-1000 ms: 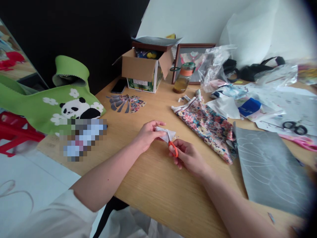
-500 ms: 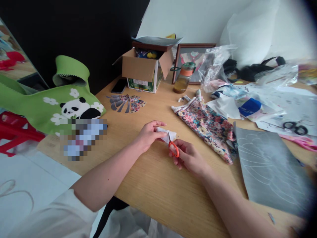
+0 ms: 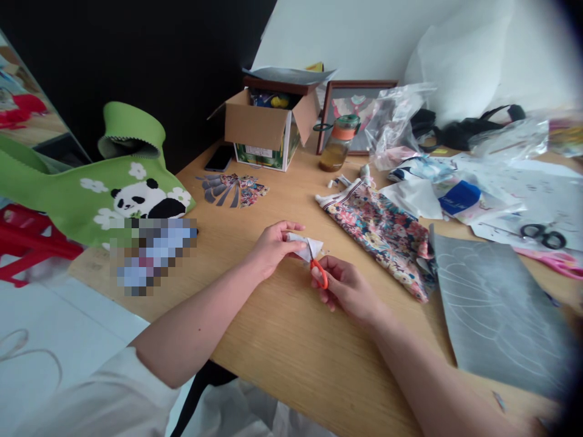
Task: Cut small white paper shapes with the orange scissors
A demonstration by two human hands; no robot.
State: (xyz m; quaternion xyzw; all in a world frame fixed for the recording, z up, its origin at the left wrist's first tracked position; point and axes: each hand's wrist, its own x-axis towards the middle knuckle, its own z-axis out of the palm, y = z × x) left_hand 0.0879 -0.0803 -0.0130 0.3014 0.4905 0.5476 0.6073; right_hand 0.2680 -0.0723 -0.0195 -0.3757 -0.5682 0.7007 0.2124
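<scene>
My left hand [image 3: 272,246] pinches a small white piece of fabric [image 3: 304,246] just above the wooden table [image 3: 282,340]. My right hand [image 3: 347,288] grips small orange-handled scissors [image 3: 317,271], whose blades point up into the white piece. Both hands meet near the middle of the table. To the right lies a strip of floral fabric [image 3: 382,233], and beyond it a grey sheet with white drawn lines [image 3: 496,309].
A green panda-print felt roll [image 3: 113,182] lies at the left edge. At the back stand a cardboard box [image 3: 264,124], a phone [image 3: 219,158], a jar [image 3: 339,142] and a framed picture [image 3: 355,106]. Cut fabric pieces [image 3: 232,189], plastic bags and black scissors [image 3: 543,234] lie about.
Almost nothing has moved; the scissors and the white piece shifted only slightly between my hands.
</scene>
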